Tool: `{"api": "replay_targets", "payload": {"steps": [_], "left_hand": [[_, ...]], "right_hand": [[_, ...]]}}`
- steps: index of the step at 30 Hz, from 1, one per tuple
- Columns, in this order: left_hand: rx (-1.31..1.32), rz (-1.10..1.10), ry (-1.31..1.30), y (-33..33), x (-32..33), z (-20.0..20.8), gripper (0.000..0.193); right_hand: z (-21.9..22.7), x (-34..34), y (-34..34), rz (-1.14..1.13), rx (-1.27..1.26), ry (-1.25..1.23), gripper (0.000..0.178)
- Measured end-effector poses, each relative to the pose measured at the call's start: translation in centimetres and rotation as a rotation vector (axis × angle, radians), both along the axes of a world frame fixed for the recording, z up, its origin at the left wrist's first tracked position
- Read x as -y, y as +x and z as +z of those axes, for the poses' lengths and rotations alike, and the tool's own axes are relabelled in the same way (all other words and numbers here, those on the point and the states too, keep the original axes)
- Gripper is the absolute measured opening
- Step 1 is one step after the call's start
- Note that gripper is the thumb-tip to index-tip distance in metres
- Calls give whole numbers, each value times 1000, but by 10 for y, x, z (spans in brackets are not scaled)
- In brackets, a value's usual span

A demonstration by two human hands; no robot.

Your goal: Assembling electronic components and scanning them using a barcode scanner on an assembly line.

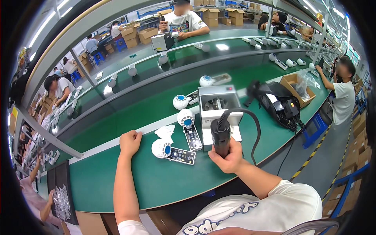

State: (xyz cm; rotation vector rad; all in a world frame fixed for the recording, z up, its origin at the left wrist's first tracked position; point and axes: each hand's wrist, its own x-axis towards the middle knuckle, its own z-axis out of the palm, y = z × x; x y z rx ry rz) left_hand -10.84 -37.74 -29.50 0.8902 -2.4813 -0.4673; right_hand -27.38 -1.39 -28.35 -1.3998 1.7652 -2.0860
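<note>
My right hand (228,156) is wrapped round a black electric screwdriver (220,137), its cable rising from the top end and looping to the right. The tool is in front of a grey and white screw feeder (216,98), and its tip is hidden. My left hand (130,143) is curled into a fist by the pale rail (105,148), with nothing visible in it. Between my hands lie a white round-headed device (160,148) with an open circuit-board arm and a second such device (186,118). A crumpled white sheet (165,132) lies beside them.
More devices (180,102) lie left of and behind the feeder. A black bag (280,103) with cables and an open cardboard box (299,88) occupy the bench's right. A green conveyor (113,131) runs beyond the rail. Other people work around; a black tray (58,176) is far left.
</note>
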Motion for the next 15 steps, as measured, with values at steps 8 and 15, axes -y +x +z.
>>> {"api": "replay_targets", "payload": {"steps": [8, 15], "left_hand": [[-26, -13, 7, -1, -4, 1, 33], [39, -14, -50, 0, 0, -2, 30]], "right_hand": [[5, 0, 2, 5, 20, -14, 31], [0, 0, 1, -1, -2, -15, 31]]}}
